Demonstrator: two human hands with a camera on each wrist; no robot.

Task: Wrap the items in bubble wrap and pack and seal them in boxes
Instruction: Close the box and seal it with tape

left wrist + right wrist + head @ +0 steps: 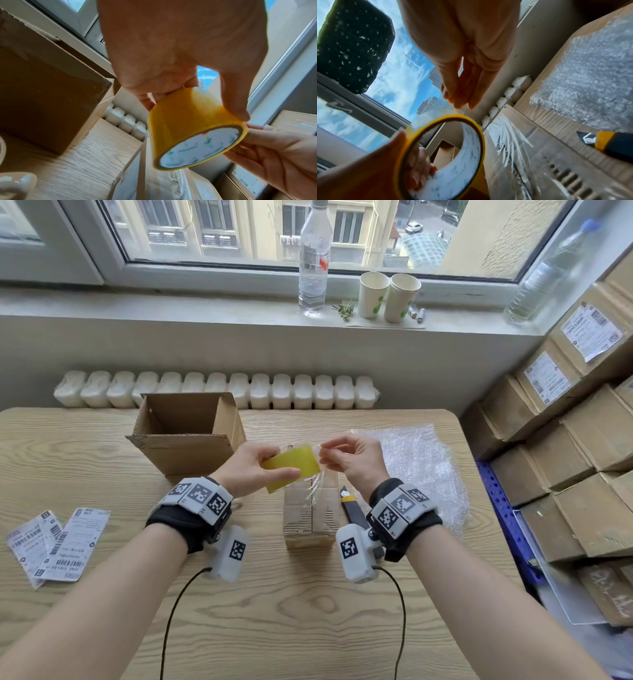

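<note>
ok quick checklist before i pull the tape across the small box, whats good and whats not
1. Tape roll held firm: ok, left hand grips it, fingers through the core.
2. Free end caught: ok, right hand pinches the clear strip beside the roll.
3. Small closed box in place: ok, directly under the hands.
4. Strip already stuck to the box: cannot tell; crinkled tape shows on its top.
5. Utility knife ready for the cut: ok, lying beside the box on its right.
6. Open box out of the way: ok, behind and left.
</note>
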